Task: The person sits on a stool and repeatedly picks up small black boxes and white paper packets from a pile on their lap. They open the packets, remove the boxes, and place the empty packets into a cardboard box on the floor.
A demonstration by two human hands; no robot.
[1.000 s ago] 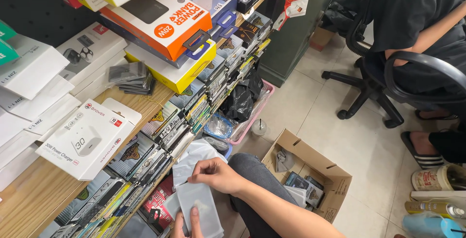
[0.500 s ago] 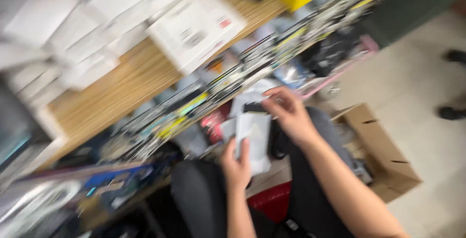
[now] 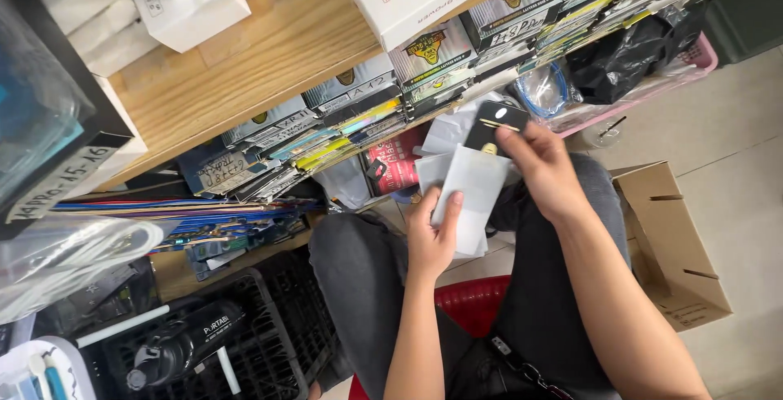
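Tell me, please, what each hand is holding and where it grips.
Left hand holds a stack of white sleeves by its lower edge; right hand pinches a black card at its lower end.

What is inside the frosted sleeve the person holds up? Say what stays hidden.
A black phone case with gold marks sticks out of the frosted sleeve, pinched by the right hand; the left hand holds the sleeves. Its lower part is covered.

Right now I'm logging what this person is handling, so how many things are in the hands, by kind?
Black phone case, pinched by the right hand: 1
Stack of white sleeves, gripped by the left hand: 1 stack; sleeve count unclear
Total: 2
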